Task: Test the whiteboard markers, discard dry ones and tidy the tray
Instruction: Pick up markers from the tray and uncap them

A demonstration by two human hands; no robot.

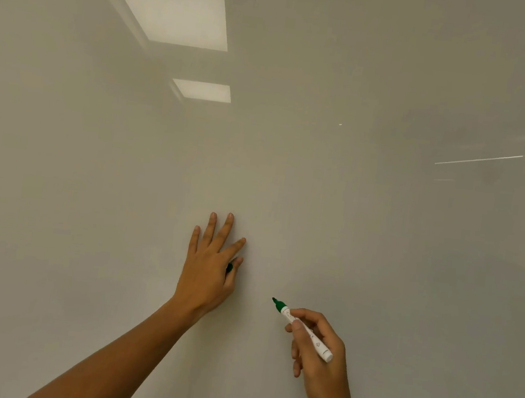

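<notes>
I see my right hand (pixel 316 345) gripping the uncapped green marker (pixel 303 329) at lower right; left hand (pixel 211 265) spread flat on the whiteboard (pixel 380 245), green cap (pixel 229 267) tucked under its thumb.

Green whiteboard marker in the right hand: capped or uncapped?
Uncapped: the green whiteboard marker shows its bare tip; the left hand holds a green cap.
</notes>
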